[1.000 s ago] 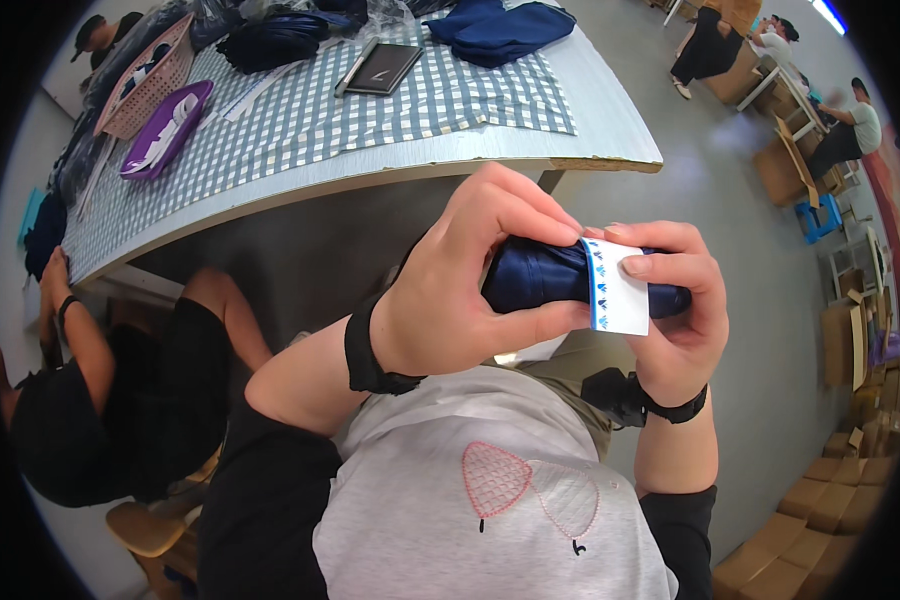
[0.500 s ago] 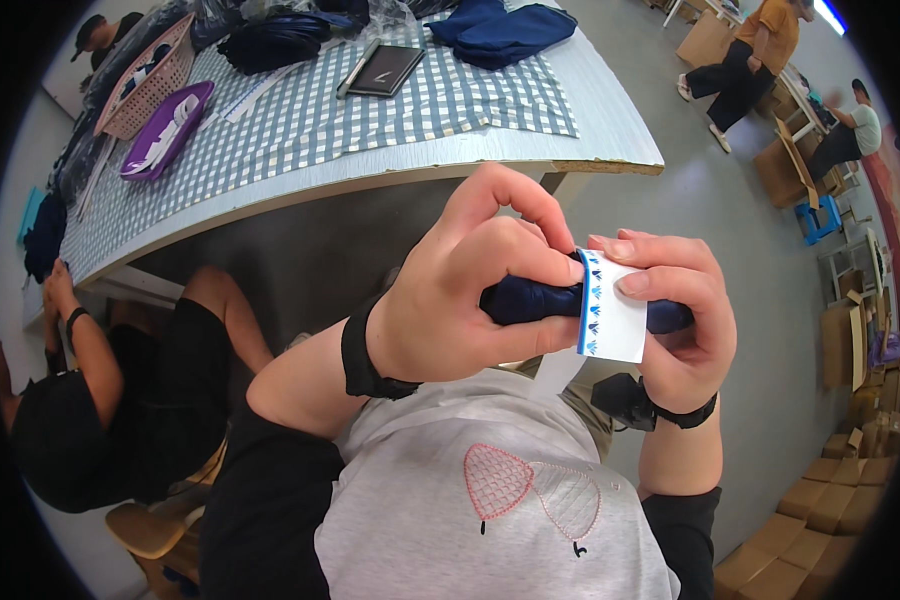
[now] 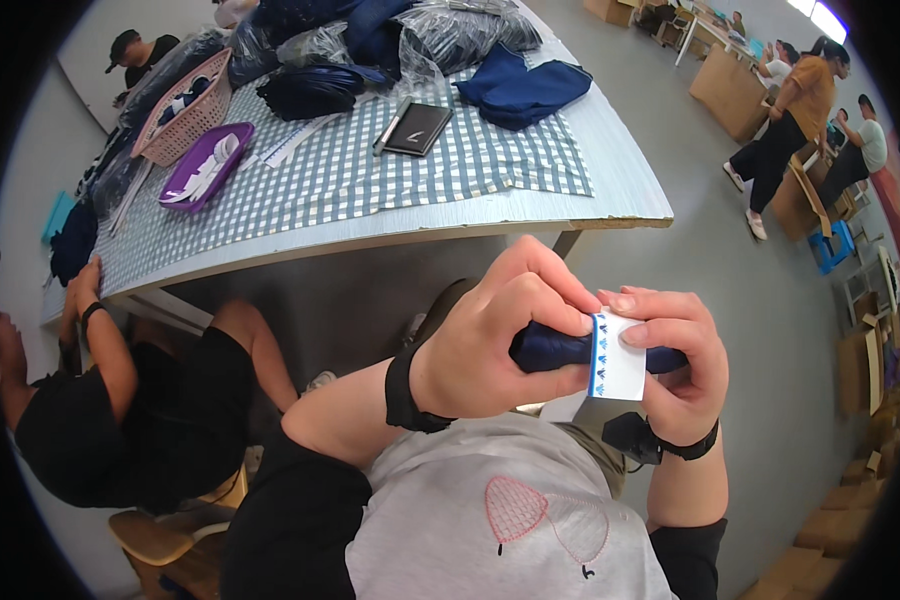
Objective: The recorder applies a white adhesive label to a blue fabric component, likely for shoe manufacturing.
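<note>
Between my hands is a dark navy bundle of smooth fabric (image 3: 548, 348), held in front of my chest. Around its middle lies a white paper band (image 3: 622, 365) with a blue edge and a row of small blue motifs. My left hand (image 3: 485, 345) is closed on the bundle's left part, thumb below and fingertips at the band's blue edge. On the other side my right hand (image 3: 692, 345) grips the bundle's right end, its fingers pressing the band's white part and the thumb underneath. How the band closes behind is hidden.
Ahead stands a table with a checked cloth (image 3: 370, 185), bearing a black notebook (image 3: 418, 130), navy fabric (image 3: 520, 88), a purple tray (image 3: 175, 196) and a pink basket (image 3: 160, 148). A seated person (image 3: 140, 410) is at my left. Cardboard boxes (image 3: 835, 525) line the right, where another person (image 3: 800, 105) walks.
The view has tilted up, so the table and my hands sit lower in it. Both hands keep their grip on the bundle and band. The walking person has moved on.
</note>
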Demonstrator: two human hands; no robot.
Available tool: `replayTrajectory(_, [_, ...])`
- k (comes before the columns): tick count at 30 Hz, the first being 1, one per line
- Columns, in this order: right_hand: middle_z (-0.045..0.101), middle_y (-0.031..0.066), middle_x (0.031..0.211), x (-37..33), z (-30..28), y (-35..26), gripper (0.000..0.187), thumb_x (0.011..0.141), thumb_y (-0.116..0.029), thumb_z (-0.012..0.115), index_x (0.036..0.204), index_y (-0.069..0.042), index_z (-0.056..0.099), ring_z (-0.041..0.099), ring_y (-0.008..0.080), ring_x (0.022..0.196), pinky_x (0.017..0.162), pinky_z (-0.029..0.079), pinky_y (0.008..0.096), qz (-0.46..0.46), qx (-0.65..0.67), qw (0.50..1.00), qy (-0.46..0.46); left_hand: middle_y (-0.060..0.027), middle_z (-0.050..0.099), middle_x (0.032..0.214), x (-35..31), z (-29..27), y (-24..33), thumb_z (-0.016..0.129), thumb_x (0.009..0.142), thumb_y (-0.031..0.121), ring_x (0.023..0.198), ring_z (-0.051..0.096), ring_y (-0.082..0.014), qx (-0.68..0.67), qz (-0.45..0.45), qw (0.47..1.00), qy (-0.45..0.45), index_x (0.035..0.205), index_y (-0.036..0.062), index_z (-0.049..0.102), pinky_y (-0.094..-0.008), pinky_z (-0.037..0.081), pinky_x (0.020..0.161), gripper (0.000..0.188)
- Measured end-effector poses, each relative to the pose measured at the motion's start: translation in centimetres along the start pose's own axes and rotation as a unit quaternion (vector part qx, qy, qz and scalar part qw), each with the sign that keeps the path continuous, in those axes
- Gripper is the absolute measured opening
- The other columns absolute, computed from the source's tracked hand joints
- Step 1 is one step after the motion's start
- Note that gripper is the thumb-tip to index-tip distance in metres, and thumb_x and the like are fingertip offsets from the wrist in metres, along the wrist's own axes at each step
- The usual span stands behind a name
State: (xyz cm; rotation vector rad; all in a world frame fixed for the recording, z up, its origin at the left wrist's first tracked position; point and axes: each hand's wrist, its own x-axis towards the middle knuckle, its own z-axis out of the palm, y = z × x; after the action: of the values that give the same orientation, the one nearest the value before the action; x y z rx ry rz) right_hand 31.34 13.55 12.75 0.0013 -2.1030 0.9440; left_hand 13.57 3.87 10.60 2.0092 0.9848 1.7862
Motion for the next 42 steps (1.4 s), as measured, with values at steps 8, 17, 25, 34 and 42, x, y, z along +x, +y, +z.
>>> replayTrajectory(8, [0.062, 0.012, 0.105, 0.3, -0.1, -0.1, 0.033, 0.065, 0.004, 0.071, 0.096, -0.005, 0.061, 0.061, 0.0257, 0.098, 0.089, 0.047, 0.0383, 0.006, -0.006, 1.0, -0.005, -0.0098, 0.05, 0.1, -0.3, 0.2, -0.4, 0.077, 0.068, 0.003, 0.092, 0.053, -0.0165, -0.012, -0.023, 1.0, 0.006, 0.097, 0.0079, 0.049, -0.0283, 0.045, 0.082, 0.04])
replayTrajectory(17, [0.06, 0.0123, 0.103, 0.1, -0.6, -0.3, 0.031, 0.066, 0.005, 0.069, 0.094, -0.005, 0.061, 0.061, 0.0258, 0.097, 0.087, 0.048, 0.0374, 0.006, -0.023, 1.0, -0.005, -0.0083, 0.051, 0.102, 0.5, -0.2, 0.4, 0.077, 0.07, 0.009, 0.091, 0.053, -0.0163, 0.079, -0.021, 0.996, -0.034, 0.108, 0.0064, 0.056, -0.0271, 0.044, 0.079, 0.044])
replayTrajectory(25, [0.058, 0.012, 0.103, 0.0, -0.6, -0.2, 0.029, 0.068, 0.005, 0.068, 0.094, -0.006, 0.062, 0.061, 0.0255, 0.094, 0.083, 0.049, 0.0343, 0.004, -0.022, 1.0, 0.004, -0.0094, 0.055, 0.102, 1.0, 0.3, 0.0, 0.077, 0.071, 0.01, 0.089, 0.055, -0.0182, 0.018, 0.0, 1.0, -0.002, 0.102, 0.0081, 0.06, -0.0278, 0.046, 0.078, 0.036])
replayTrajectory(34, [0.056, 0.0115, 0.105, -0.1, -0.5, -0.2, 0.03, 0.068, 0.007, 0.065, 0.093, -0.01, 0.067, 0.06, 0.024, 0.092, 0.079, 0.05, 0.0314, 0.0, -0.021, 1.0, -0.003, -0.0078, 0.056, 0.1, 0.3, 0.1, 0.4, 0.075, 0.072, 0.009, 0.087, 0.052, -0.0172, 0.053, -0.022, 0.998, -0.02, 0.101, 0.0075, 0.062, -0.0271, 0.045, 0.077, 0.033])
replayTrajectory(42, [0.056, 0.0111, 0.105, -0.3, -0.4, -0.1, 0.029, 0.069, 0.007, 0.066, 0.094, -0.01, 0.065, 0.06, 0.0234, 0.092, 0.078, 0.05, 0.0309, 0.019, 0.001, 1.0, 0.003, -0.0063, 0.049, 0.097, 0.4, 0.2, 0.4, 0.072, 0.072, 0.006, 0.085, 0.052, -0.0179, 0.048, -0.037, 0.998, -0.025, 0.099, 0.01, 0.061, -0.0272, 0.045, 0.074, 0.03])
